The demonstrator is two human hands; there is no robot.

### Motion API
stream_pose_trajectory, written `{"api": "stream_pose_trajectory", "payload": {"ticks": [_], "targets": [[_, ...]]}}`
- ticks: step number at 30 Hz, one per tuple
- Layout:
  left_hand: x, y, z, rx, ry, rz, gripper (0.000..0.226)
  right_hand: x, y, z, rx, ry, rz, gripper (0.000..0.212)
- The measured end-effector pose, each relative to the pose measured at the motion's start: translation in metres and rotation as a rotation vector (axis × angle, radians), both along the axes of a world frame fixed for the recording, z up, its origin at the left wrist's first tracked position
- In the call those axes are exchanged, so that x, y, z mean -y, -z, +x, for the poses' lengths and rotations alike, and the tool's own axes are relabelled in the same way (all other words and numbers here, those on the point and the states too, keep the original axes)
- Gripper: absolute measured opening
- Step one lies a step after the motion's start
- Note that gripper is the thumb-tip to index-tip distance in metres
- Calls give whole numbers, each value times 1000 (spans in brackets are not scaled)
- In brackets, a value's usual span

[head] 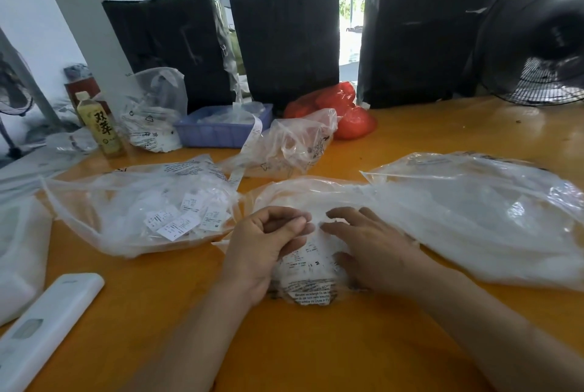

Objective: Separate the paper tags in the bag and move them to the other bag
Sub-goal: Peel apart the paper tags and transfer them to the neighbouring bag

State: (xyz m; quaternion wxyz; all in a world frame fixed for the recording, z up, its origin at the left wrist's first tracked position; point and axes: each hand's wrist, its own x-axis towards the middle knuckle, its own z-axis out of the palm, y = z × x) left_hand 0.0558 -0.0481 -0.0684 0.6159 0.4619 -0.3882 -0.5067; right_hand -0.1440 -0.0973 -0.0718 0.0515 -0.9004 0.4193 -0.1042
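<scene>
A clear plastic bag [303, 195] lies in front of me on the orange table, with white paper tags [305, 260] showing through it between my hands. My left hand [262, 243] has its fingers curled, and thumb and forefinger pinch a tag at the bag's mouth. My right hand [369, 243] lies flat on the bag with its fingers spread and straight. To the left a second clear bag [104, 202] lies open with several separated tags [186, 218] inside.
A large clear bag [480, 218] lies at the right. A white remote [47, 325] sits at the near left. Behind stand a drink bottle [101, 126], a blue tray [221, 129], crumpled bags, a red bag [344, 113], black bundles and a fan [537, 31].
</scene>
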Motion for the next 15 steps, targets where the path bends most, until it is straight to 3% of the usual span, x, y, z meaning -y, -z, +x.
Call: {"api": "stream_pose_trajectory", "payload": {"ticks": [5, 8, 11, 13, 15], "targets": [[2, 2, 2, -147, 21, 4, 35, 1, -6, 2, 47, 16, -135, 20], [2, 2, 2, -145, 31, -6, 33, 0, -9, 2, 521, 196, 33, 16], [3, 2, 1, -149, 20, 8, 26, -4, -15, 0, 920, 234, 285, 16], [3, 1, 0, -165, 21, 16, 18, -6, -16, -3, 993, 231, 366, 14], [2, 0, 0, -185, 19, 23, 14, -4, -14, -6, 843, 226, 293, 11]]}}
